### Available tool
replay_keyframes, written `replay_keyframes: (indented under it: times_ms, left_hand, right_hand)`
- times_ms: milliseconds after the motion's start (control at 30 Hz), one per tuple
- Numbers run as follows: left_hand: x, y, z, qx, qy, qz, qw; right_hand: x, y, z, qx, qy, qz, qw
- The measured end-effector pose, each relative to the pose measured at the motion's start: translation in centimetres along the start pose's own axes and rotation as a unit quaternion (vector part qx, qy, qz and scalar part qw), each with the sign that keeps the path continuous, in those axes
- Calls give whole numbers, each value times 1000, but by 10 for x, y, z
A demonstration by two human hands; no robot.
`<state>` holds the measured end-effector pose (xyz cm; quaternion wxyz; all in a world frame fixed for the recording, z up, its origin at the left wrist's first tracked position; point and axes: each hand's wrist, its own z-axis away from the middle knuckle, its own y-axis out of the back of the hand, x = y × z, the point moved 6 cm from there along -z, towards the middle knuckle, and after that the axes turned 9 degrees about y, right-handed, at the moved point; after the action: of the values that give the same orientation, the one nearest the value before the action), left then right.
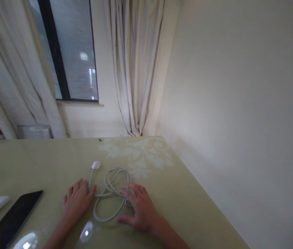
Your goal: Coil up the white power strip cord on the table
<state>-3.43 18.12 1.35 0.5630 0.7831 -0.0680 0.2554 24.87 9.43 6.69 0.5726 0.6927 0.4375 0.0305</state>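
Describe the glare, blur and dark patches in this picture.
Head view: bright glare on the table either side of the left forearm, and pale reflections in the window; head view: soft detail, the cable readable but the small dark object near the table's far edge too blurred to identify; head view: darkened corners at right.

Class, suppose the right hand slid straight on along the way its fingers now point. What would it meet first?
Most likely the looped cable, lying right by the fingertips of the right hand; whether they touch it is hard to tell from this view.
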Motion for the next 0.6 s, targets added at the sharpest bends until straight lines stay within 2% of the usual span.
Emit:
replay_keyframes:
  times_ms: [67,133,200,267,300,433,600]
  left_hand:
    - [-4,-3,-5,-22,39,-3,999]
    - [-5,-6,-4,-52,44,54,996]
    - [-1,-7,1,-80,13,179,980]
    - [7,-6,10,-99,-41,292,951]
    - [11,-5,16,-100,-71,317,941]
    - [29,-3,39,-72,-161,237,955]
    - [35,0,51,-92,-166,105,976]
  right_hand:
    - [-12,-19,-8,-29,38,29,998]
    - [-13,-34,-10,-38,45,48,997]
    - [-10,-41,-10,-30,40,43,998]
    - [-5,-38,-9,-8,30,13,999]
    - [-2,-34,-8,10,19,-6,1000]
    - [12,-18,-5,89,-41,-82,992]
    - [20,-17,-2,131,-61,-155,977]
